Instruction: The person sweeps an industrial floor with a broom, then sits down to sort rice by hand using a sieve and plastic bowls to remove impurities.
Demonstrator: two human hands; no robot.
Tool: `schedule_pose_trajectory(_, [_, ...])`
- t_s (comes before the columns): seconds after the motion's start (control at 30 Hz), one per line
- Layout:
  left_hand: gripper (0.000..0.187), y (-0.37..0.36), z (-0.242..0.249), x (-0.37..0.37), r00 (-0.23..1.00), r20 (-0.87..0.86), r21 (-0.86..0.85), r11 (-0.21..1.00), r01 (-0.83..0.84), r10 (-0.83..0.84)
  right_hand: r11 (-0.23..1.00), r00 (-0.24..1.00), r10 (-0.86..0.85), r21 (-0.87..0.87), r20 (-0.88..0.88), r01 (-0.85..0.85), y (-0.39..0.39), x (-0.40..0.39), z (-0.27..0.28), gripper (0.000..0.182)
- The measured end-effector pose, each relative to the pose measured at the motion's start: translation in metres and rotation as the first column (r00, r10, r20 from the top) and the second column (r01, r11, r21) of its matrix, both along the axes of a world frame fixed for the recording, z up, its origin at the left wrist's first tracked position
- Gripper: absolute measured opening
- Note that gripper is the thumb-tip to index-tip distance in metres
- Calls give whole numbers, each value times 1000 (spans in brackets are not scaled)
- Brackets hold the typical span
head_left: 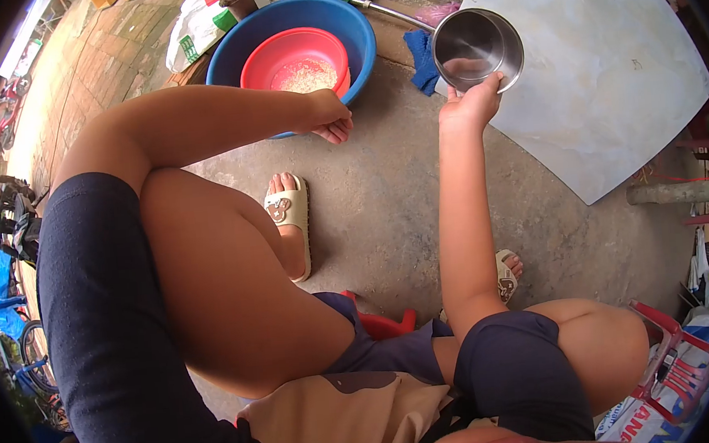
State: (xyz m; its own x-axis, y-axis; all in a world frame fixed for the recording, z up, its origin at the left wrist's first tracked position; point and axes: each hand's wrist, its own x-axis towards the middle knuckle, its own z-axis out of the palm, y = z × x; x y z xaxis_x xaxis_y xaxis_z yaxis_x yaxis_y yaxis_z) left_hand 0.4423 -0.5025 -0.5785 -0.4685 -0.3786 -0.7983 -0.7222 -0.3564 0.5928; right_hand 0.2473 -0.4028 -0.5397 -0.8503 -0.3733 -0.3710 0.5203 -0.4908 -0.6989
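Note:
My right hand (473, 104) holds a steel saucepan (478, 49) by its near rim, thumb at the edge. The pan is tilted so that its inside shows, and its long handle points up and left. My left hand (333, 119) hangs beside the near edge of a blue basin (356, 34), its fingers curled; whether anything is in them cannot be made out. Inside the basin sits a pink-red bowl (287, 48) with pale grains (308, 77) at its bottom.
A blue cloth (422, 62) lies left of the saucepan. A large pale marbled board (610, 76) covers the floor at right. White sacks (198, 30) lie behind the basin. A red stool (383, 326) is beneath me; a red frame (672, 346) stands at lower right.

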Motion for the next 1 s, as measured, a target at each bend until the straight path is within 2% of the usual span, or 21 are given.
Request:
schedule_pose_trajectory(0.03, [15, -2, -6, 8, 994, 100, -50, 997, 52, -47, 1000, 941, -18, 30, 337, 8, -3, -14, -12, 35])
schedule_pose_trajectory(0.07, [15, -3, -9, 15, 994, 101, -49, 997, 53, -47, 992, 816, 106, -4, 568, -126, -7, -40, -40, 27])
schedule_pose_trajectory(0.1, [15, -2, -12, 23, 978, 157, -71, 986, 148, -136, 988, 705, 155, -99, 693, -120, -8, -54, -61, 23])
schedule_pose_trajectory(0.13, [16, 0, -13, 26, 951, 215, -86, 966, 245, -222, 990, 637, 127, -63, 761, -123, -8, -61, -74, 24])
schedule_pose_trajectory(0.17, [16, 4, -10, 26, 950, 217, -84, 965, 247, -225, 991, 562, 95, -27, 822, -129, -8, -63, -88, 26])
schedule_pose_trajectory(0.2, [17, 7, -7, 26, 947, 190, -70, 959, 275, -258, 992, 559, 93, -26, 824, -126, -7, -60, -104, 26])
schedule_pose_trajectory(0.27, [19, 8, -4, 25, 942, 169, -55, 951, 304, -291, 975, 615, -104, 201, 782, -90, -5, -50, -139, 27])
schedule_pose_trajectory(0.33, [19, 10, -5, 20, 918, 117, -47, 921, 387, -380, 963, 611, -117, 239, 783, -121, -1, -38, -169, 27])
schedule_pose_trajectory(0.4, [20, 8, -2, 16, 914, 108, -50, 916, 397, -390, 949, 611, -129, 276, 781, -153, 0, -26, -184, 28])
schedule_pose_trajectory(0.47, [22, -2, -5, 16, 914, 93, -55, 914, 402, -396, 939, 457, -45, 194, 888, -285, -1, -12, -187, 30])
schedule_pose_trajectory(0.53, [23, -23, -6, 24, 893, 173, -238, 862, 447, -416, 930, 491, -43, 215, 870, -299, -6, 4, -189, 31])
schedule_pose_trajectory(0.6, [25, -54, -10, 36, 848, 310, -329, 789, 520, -430, 925, 528, -42, 233, 848, -300, -10, 15, -192, 31])
schedule_pose_trajectory(0.67, [26, -78, -16, 58, 707, 521, -560, 433, 706, -479, 923, 529, -18, 218, 848, -318, -12, 21, -188, 30])
schedule_pose_trajectory(0.7, [26, -87, -19, 64, 699, 526, -553, 429, 714, -485, 918, 534, 10, 203, 846, -339, -12, 24, -185, 29])
schedule_pose_trajectory(0.77, [29, -97, -17, 69, 341, 803, -375, 30, 926, -489, 918, 543, 6, 211, 840, -335, -13, 24, -186, 28])
schedule_pose_trajectory(0.83, [33, -89, -19, 71, 283, 823, -321, 8, 947, -492, 918, 550, -1, 219, 835, -330, -15, 26, -189, 27])
schedule_pose_trajectory(0.9, [36, -58, -15, 67, 522, 629, -562, 127, 817, -576, 895, 571, -37, 282, 820, -346, -18, 26, -194, 26])
schedule_pose_trajectory(0.97, [43, -15, -9, 49, 614, 502, -632, 226, 741, -609, 892, 581, -57, 303, 812, -336, -22, 29, -195, 24])
schedule_pose_trajectory(1.0, [43, 2, -7, 40, 535, 492, -608, 169, 776, -686, 888, 597, -68, 321, 799, -329, -24, 30, -195, 23])
